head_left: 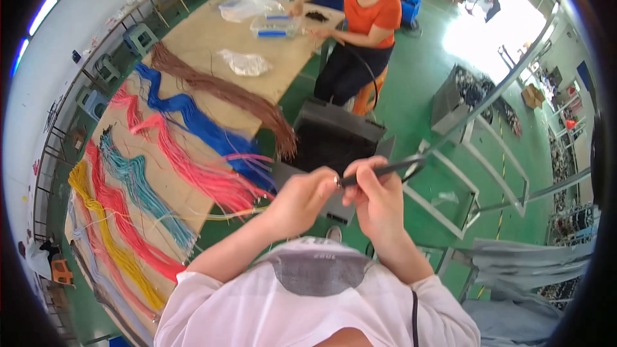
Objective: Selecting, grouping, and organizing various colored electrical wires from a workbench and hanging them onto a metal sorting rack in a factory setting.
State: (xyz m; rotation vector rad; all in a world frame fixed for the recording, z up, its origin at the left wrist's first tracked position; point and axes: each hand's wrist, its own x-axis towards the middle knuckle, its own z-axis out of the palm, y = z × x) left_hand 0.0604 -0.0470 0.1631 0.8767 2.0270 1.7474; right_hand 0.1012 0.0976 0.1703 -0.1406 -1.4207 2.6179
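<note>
Right hand (373,189) clenches black cable (402,165); left hand (302,199) pinches its shiny tip (337,182). Cable starts between hands, right of bench (289,58), long axis running rightward, slightly up, through right grip.

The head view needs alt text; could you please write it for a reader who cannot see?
A person's right hand grips a black cord, with the left hand at its end. Bundles of coloured wires lie on a table to the left, and a co-worker in orange sits beside it.
</note>
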